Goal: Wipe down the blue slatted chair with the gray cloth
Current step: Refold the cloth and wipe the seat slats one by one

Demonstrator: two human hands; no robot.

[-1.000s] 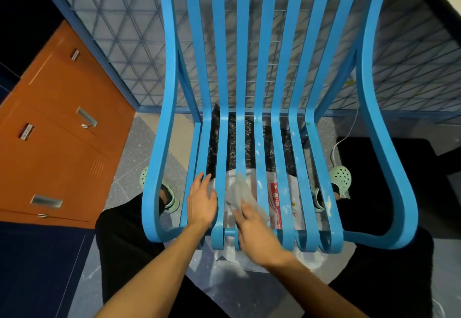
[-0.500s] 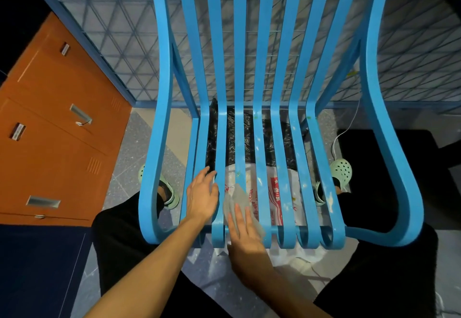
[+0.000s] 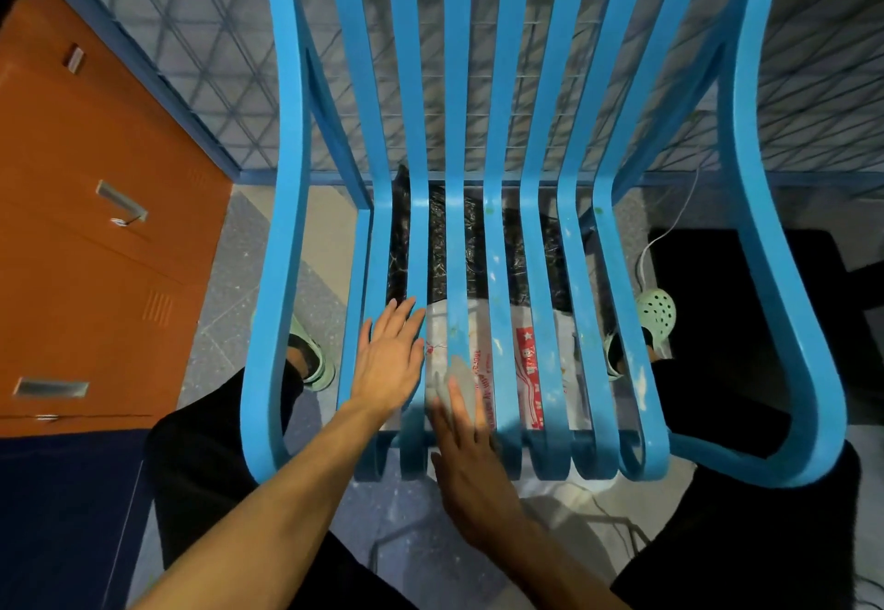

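Right hand (image 3: 471,461) lies flat, fingers straight, pressing the gray cloth (image 3: 461,372) onto a middle seat slat of the blue slatted chair (image 3: 287,179), close to the seat's near edge; cloth is blurred, partly under the fingertips. Left hand (image 3: 390,360) is flat too, fingers extended, holding nothing, resting on the left seat slats just beside the right. Against a second ago: right hand has turned to point straight along the slat and sits slightly nearer the front edge; left hand has kept to the same slats. Below the seat, a white plastic bag (image 3: 526,360) with red print, a black bag (image 3: 473,236) farther back. Speckled gray floor (image 3: 239,274). Orange cabinet (image 3: 95,227) on the left, wire mesh panel (image 3: 191,35) at the far side, mint green clog (image 3: 655,310) on the right.
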